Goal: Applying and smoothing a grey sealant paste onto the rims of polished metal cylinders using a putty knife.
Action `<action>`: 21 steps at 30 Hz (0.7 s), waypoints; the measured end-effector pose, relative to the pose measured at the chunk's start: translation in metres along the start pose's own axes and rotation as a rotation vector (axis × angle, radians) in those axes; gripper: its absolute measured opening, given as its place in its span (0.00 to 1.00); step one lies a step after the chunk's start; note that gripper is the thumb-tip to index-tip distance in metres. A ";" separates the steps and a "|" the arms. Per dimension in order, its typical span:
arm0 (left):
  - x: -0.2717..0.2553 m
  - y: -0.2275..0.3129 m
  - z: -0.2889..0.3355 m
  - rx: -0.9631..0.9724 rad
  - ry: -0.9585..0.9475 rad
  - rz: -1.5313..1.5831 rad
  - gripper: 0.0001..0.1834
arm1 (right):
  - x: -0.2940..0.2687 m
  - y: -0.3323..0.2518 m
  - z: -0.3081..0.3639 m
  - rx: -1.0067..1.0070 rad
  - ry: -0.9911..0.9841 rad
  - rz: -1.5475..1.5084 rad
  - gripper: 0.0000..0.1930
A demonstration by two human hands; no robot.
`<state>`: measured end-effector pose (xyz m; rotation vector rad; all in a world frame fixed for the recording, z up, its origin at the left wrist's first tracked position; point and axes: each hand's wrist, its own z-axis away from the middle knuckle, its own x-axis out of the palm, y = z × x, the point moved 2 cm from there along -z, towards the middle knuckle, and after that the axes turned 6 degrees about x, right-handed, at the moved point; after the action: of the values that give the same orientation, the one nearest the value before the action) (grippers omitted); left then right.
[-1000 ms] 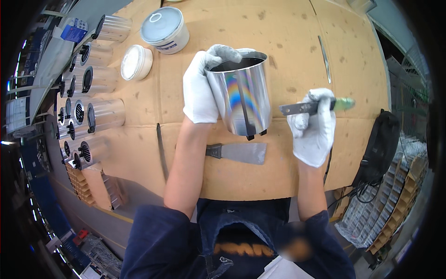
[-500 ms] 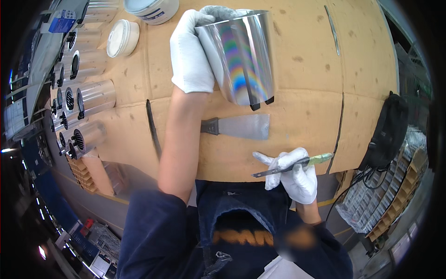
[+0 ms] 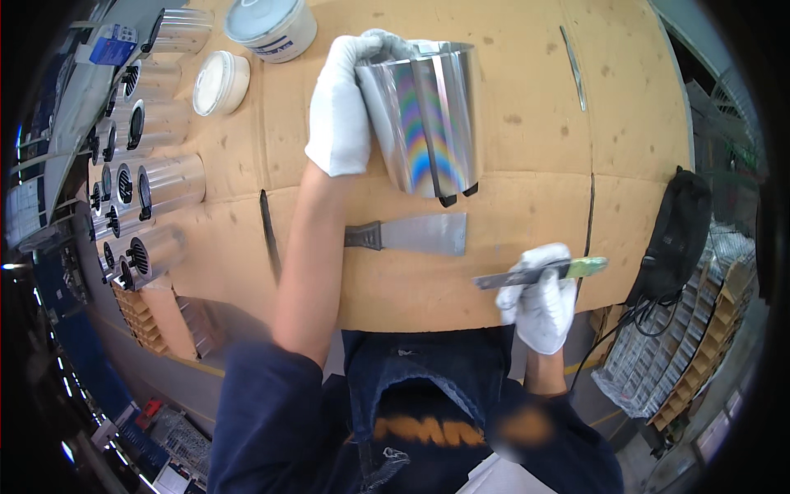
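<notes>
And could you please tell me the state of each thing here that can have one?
Shiny metal cylinder: gripped near its rim by the left hand.
Green-handled tool: held in the right hand, blade clear of the cylinder.
Wide scraper: lying flat, not held.
Large tub: lid on.
Small white tub: appears closed.

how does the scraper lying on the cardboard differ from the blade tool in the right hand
The scraper lies on the cardboard; the blade tool is held in the right hand. The scraper's blade is broad, the blade tool's narrow. The scraper's handle is dark, the blade tool's end green. Both have grey blades.
</notes>
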<state>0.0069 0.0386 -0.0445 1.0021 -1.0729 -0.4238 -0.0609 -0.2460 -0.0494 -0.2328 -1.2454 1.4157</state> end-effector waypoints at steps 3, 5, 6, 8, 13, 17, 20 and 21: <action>0.004 -0.003 -0.001 0.130 0.088 -0.329 0.21 | -0.006 -0.014 -0.013 -0.149 0.094 -0.006 0.14; 0.017 0.003 0.006 0.170 0.012 -0.252 0.23 | -0.008 -0.018 -0.020 -0.180 0.088 -0.001 0.14; 0.022 0.005 0.008 0.167 0.022 -0.233 0.25 | -0.007 -0.020 -0.023 -0.207 0.094 -0.004 0.14; 0.022 0.007 0.008 0.214 0.047 -0.284 0.26 | -0.002 -0.023 -0.027 -0.226 0.083 0.016 0.13; 0.015 0.003 0.009 0.331 0.183 -0.372 0.27 | 0.005 -0.022 -0.035 -0.202 0.063 0.021 0.13; 0.012 0.015 0.013 0.303 0.252 -0.610 0.27 | 0.007 -0.018 -0.034 -0.172 0.063 0.022 0.13; 0.002 0.023 0.010 0.344 0.250 -0.525 0.28 | 0.006 -0.016 -0.035 -0.166 -0.014 0.017 0.12; -0.001 0.024 0.009 0.389 0.285 -0.481 0.28 | 0.008 -0.017 -0.036 -0.171 0.066 0.028 0.12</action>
<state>-0.0050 0.0473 -0.0238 1.6279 -0.6598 -0.4497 -0.0264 -0.2249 -0.0470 -0.4127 -1.3144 1.3157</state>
